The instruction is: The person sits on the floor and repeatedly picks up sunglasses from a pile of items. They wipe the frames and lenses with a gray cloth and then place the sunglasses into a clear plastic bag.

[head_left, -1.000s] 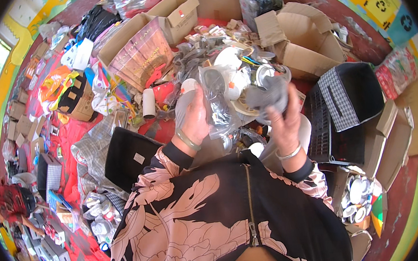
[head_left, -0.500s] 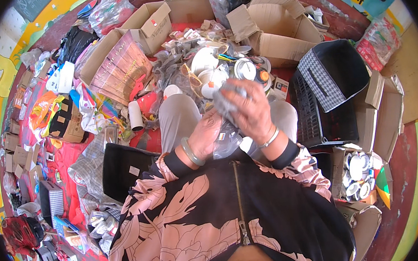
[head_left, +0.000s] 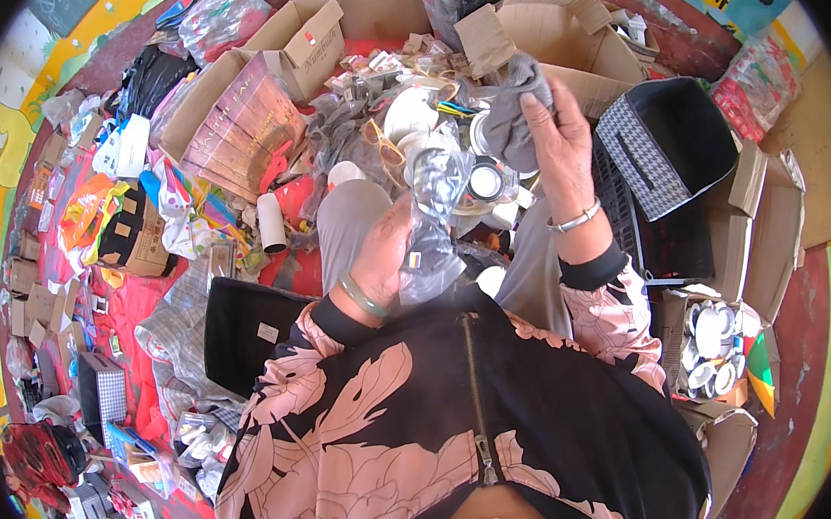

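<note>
My right hand (head_left: 563, 145) is raised at the right, its thumb and fingers closed on a soft, crumpled grey cloth (head_left: 514, 120). My left hand (head_left: 385, 250) grips a clear plastic bag (head_left: 431, 228) between my knees; some of its fingers are hidden behind the plastic. The bag hangs limp and bears a small coloured label. Just right of it, a round, white-centred dark item (head_left: 486, 183) lies among the pile. Beyond my hands spreads a heap with white round pieces (head_left: 409, 112), dark grey cloths (head_left: 331, 128) and small boxes.
Open cardboard boxes (head_left: 564, 35) stand behind the heap. To the right is a houndstooth fabric bin (head_left: 643, 152) on a black crate (head_left: 674, 245). A black bin (head_left: 258, 335) sits by my left arm. A white cardboard tube (head_left: 272, 223) and mixed clutter lie at the left.
My hands have moved apart. The right one has lifted the grey cloth up and to the right, while the left stays low with the clear bag, now more fully visible.
</note>
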{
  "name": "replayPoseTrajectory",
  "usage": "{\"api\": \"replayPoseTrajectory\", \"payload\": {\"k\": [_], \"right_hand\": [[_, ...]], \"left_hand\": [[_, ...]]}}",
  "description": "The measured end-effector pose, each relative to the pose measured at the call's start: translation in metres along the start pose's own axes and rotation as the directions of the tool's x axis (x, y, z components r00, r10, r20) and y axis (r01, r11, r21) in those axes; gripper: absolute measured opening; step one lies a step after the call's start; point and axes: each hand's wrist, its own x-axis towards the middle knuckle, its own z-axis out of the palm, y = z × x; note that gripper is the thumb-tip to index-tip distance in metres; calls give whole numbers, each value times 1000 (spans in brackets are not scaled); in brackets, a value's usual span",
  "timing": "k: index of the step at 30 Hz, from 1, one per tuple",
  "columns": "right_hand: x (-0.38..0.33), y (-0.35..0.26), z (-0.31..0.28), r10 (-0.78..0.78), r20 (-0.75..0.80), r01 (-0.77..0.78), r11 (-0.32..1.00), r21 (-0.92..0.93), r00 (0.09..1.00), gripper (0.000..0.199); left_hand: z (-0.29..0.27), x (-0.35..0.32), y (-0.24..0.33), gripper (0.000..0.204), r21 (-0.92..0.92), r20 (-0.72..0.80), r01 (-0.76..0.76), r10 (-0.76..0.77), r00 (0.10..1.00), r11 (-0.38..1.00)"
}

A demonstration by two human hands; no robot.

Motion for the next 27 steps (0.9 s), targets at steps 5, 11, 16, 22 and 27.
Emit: {"api": "replayPoseTrajectory", "payload": {"k": [5,11,16,22,27], "right_hand": [[-23,-7,34,-287,501,485,812,-325,816,47],[-76,-3,49,-210,747,675,625,-394,631,52],[-101,-3,42,-80,877,625,732,-270,473,49],[-84,17,7,24,745,307,902,-304,667,45],[-34,-23,6,11,310,-28,998,51,951,44]], "left_hand": [[-3,7,1,29,575,32,-233,263,964,784],[-27,8,-8,32,81,-134,-252,261,956,964],[-20,14,27,28,14,-323,-196,190,927,981],[-32,19,36,30,-442,-312,-218,79,947,870],[-20,17,26,25,-386,-290,-245,135,947,889]]}}
